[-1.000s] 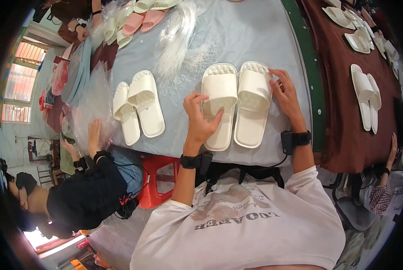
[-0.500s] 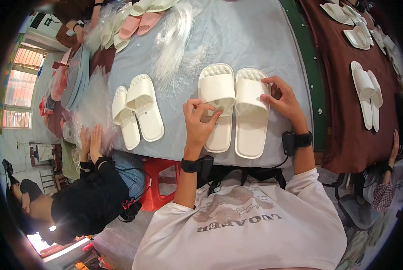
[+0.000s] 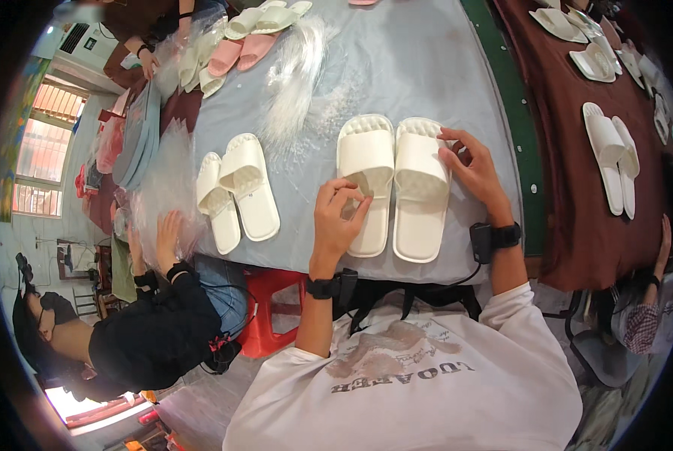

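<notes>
Two white slide sandals lie side by side on the grey table (image 3: 426,68) in front of me. My left hand (image 3: 336,222) rests on the near half of the left sandal (image 3: 366,161), fingers pinching at its strap. My right hand (image 3: 471,169) touches the right edge of the right sandal (image 3: 420,184), fingers bent on its strap. Neither sandal is lifted off the table.
Another white sandal pair (image 3: 238,188) lies to the left, beside clear plastic bags (image 3: 163,180) handled by a seated person in black (image 3: 148,331). Pink and pale sandals (image 3: 238,45) sit at the far left. More white sandals (image 3: 610,161) lie on the brown table at right.
My left hand has slid slightly down the left sandal and its fingers have curled into a pinch. The sandal pair has stayed in place. The person at left has moved their hands on the bags.
</notes>
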`<control>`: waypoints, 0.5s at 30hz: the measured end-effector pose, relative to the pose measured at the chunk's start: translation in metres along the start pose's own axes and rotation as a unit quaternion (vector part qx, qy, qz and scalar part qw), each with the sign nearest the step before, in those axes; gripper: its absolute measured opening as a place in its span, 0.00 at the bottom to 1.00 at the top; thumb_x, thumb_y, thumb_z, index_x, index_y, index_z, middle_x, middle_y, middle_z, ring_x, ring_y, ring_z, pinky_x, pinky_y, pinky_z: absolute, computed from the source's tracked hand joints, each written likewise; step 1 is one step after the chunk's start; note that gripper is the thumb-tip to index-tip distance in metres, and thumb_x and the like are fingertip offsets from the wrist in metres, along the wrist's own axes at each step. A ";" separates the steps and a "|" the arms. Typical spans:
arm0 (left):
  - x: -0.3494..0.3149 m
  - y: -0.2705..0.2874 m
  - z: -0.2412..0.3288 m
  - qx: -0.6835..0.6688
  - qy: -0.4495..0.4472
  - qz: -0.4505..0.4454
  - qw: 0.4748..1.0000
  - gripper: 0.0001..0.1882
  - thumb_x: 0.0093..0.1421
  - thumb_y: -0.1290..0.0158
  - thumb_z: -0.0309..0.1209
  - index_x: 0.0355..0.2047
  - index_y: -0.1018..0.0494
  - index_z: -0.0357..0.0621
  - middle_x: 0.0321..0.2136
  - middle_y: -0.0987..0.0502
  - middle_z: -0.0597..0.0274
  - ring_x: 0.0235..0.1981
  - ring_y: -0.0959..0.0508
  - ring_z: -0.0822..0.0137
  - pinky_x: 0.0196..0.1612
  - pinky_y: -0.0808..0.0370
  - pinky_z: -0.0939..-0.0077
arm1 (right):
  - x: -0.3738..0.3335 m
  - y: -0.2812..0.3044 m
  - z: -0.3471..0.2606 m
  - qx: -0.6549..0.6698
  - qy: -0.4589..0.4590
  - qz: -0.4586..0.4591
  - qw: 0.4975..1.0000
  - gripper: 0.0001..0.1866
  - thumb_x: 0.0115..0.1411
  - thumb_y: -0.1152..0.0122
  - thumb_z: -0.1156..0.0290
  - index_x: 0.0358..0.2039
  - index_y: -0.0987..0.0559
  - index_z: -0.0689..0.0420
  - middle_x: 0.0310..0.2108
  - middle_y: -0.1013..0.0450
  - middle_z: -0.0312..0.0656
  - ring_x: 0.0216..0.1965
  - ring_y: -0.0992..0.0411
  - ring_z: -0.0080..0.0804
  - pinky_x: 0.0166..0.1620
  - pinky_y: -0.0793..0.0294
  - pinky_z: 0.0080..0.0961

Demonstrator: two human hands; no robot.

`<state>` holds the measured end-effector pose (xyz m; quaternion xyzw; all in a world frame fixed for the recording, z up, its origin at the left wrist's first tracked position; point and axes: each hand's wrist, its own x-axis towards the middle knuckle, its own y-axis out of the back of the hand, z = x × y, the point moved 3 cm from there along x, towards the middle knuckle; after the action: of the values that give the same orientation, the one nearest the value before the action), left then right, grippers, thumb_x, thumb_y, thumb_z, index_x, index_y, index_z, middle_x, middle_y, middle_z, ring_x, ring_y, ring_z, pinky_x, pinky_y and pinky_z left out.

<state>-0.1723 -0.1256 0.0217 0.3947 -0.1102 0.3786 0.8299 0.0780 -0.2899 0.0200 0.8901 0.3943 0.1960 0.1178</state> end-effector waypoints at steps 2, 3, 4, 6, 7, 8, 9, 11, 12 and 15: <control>0.000 0.001 0.006 -0.019 0.004 -0.050 0.999 0.10 0.53 0.30 0.24 0.34 0.21 0.42 0.43 0.24 0.56 0.45 0.21 0.55 0.48 0.24 0.64 | 0.001 -0.001 0.014 0.082 -0.024 0.024 0.996 0.17 0.68 0.36 0.66 0.53 0.20 0.62 0.44 0.19 0.38 0.34 0.30 0.19 0.38 0.29 0.20; 0.001 0.002 0.012 -0.032 0.013 -0.097 0.995 0.11 0.54 0.31 0.25 0.37 0.20 0.42 0.46 0.24 0.55 0.49 0.21 0.53 0.51 0.24 0.63 | 0.002 -0.002 0.016 0.082 -0.024 0.022 0.996 0.17 0.68 0.36 0.66 0.53 0.20 0.62 0.44 0.19 0.38 0.34 0.30 0.19 0.38 0.29 0.20; 0.006 0.001 0.022 -0.035 0.013 -0.098 0.994 0.11 0.54 0.31 0.25 0.37 0.20 0.42 0.46 0.24 0.55 0.49 0.21 0.53 0.51 0.24 0.63 | 0.002 -0.001 0.019 0.074 -0.030 0.024 0.997 0.16 0.70 0.39 0.66 0.53 0.20 0.62 0.43 0.19 0.38 0.34 0.29 0.19 0.38 0.28 0.19; 0.016 -0.007 0.039 -0.069 0.022 -0.159 0.985 0.21 0.56 0.31 0.31 0.50 0.21 0.46 0.57 0.30 0.43 0.59 0.27 0.44 0.60 0.28 0.58 | 0.002 -0.001 0.019 0.066 -0.037 0.026 0.997 0.15 0.72 0.42 0.66 0.52 0.20 0.63 0.41 0.19 0.39 0.35 0.28 0.19 0.39 0.28 0.19; 0.018 -0.013 0.043 -0.068 0.022 -0.160 0.985 0.21 0.56 0.31 0.31 0.50 0.21 0.46 0.57 0.30 0.43 0.59 0.27 0.44 0.60 0.28 0.58 | 0.002 -0.002 0.018 0.074 -0.028 0.037 0.996 0.16 0.73 0.44 0.65 0.52 0.20 0.64 0.41 0.19 0.39 0.35 0.28 0.19 0.39 0.28 0.18; 0.019 -0.022 0.047 -0.038 0.021 -0.169 0.985 0.25 0.57 0.32 0.36 0.55 0.23 0.46 0.60 0.34 0.37 0.62 0.32 0.39 0.63 0.33 0.54 | 0.002 -0.002 0.017 0.081 -0.020 0.049 0.995 0.16 0.74 0.45 0.65 0.52 0.20 0.65 0.40 0.19 0.39 0.35 0.28 0.19 0.40 0.28 0.18; 0.021 -0.031 0.051 -0.010 0.019 -0.178 0.984 0.30 0.58 0.33 0.41 0.59 0.26 0.47 0.64 0.39 0.30 0.65 0.36 0.35 0.67 0.37 0.50 | 0.002 -0.002 0.018 0.080 -0.021 0.051 0.995 0.16 0.74 0.45 0.65 0.52 0.20 0.65 0.40 0.19 0.39 0.35 0.28 0.19 0.40 0.28 0.18; 0.017 -0.052 0.046 0.049 -0.011 -0.184 0.982 0.33 0.59 0.35 0.46 0.61 0.28 0.44 0.65 0.41 0.26 0.66 0.39 0.33 0.68 0.40 0.47 | 0.004 0.000 0.018 0.094 -0.010 0.078 0.992 0.17 0.75 0.48 0.64 0.52 0.21 0.65 0.40 0.20 0.39 0.33 0.27 0.19 0.36 0.26 0.17; 0.016 -0.060 0.049 0.105 -0.040 -0.192 0.975 0.37 0.60 0.36 0.50 0.62 0.30 0.41 0.65 0.44 0.22 0.67 0.41 0.30 0.70 0.44 0.44 | 0.003 0.001 0.019 0.090 -0.015 0.081 0.993 0.17 0.75 0.48 0.64 0.52 0.21 0.65 0.40 0.20 0.39 0.33 0.27 0.19 0.36 0.26 0.17; 0.015 -0.066 0.052 0.159 -0.046 -0.191 0.968 0.41 0.61 0.40 0.54 0.63 0.33 0.35 0.65 0.42 0.23 0.67 0.40 0.30 0.71 0.46 0.41 | 0.005 0.004 0.026 0.178 -0.077 0.139 0.971 0.17 0.76 0.50 0.64 0.52 0.22 0.66 0.40 0.22 0.41 0.31 0.26 0.19 0.31 0.25 0.17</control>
<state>-0.1088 -0.1824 0.0258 0.5522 -0.0094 0.2074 0.8075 0.0949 -0.2905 -0.0002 0.9551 0.2854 0.0680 -0.0406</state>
